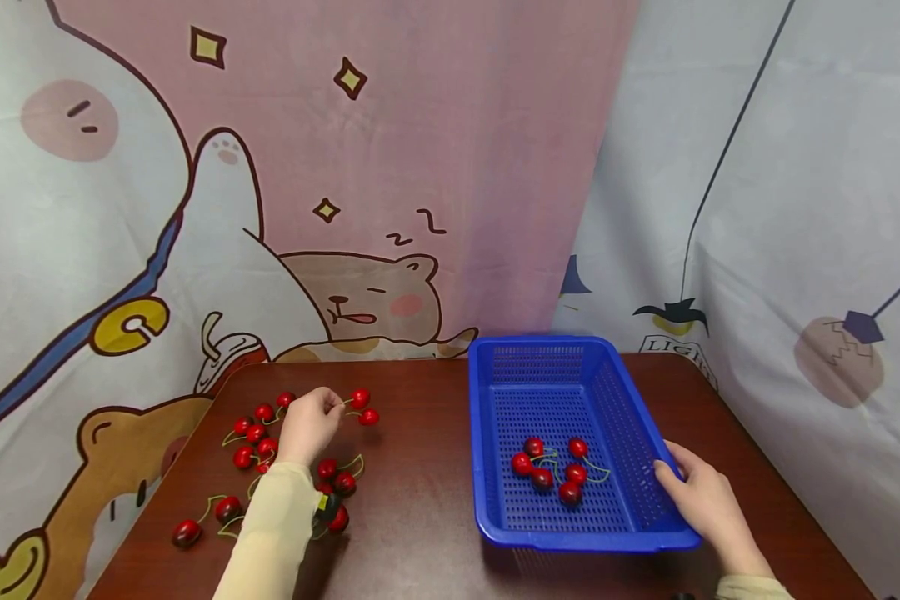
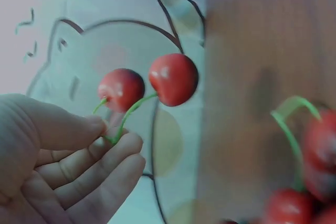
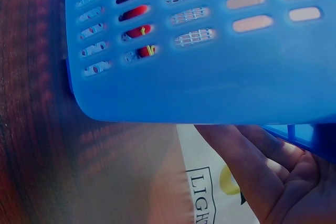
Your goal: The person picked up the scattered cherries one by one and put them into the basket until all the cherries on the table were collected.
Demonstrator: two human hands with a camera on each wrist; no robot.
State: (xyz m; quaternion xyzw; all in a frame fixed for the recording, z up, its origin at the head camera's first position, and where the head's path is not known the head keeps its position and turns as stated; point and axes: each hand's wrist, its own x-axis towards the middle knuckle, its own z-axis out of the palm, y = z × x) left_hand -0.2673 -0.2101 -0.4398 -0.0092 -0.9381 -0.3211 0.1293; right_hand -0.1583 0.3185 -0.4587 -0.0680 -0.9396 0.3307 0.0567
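Observation:
My left hand (image 1: 309,427) pinches the green stems of a joined pair of red cherries (image 1: 361,398) above the left part of the table. In the left wrist view, the stems pass between thumb and fingertips, and both cherries (image 2: 174,80) hang free of the palm. On the right stands a blue perforated plastic basket (image 1: 482,467) with several stemmed cherries (image 1: 542,479) on its floor. My right hand (image 1: 708,498) grips the basket's right rim near the front corner. The right wrist view shows its fingers (image 3: 239,153) partly hidden behind the blue wall (image 3: 210,95).
Several loose cherries (image 1: 243,457) lie on the brown table (image 1: 412,483) around and under my left forearm, some hidden by the sleeve. Another pair (image 1: 187,533) lies nearer the left edge. A cartoon-printed curtain (image 1: 495,167) hangs behind the table and along its sides.

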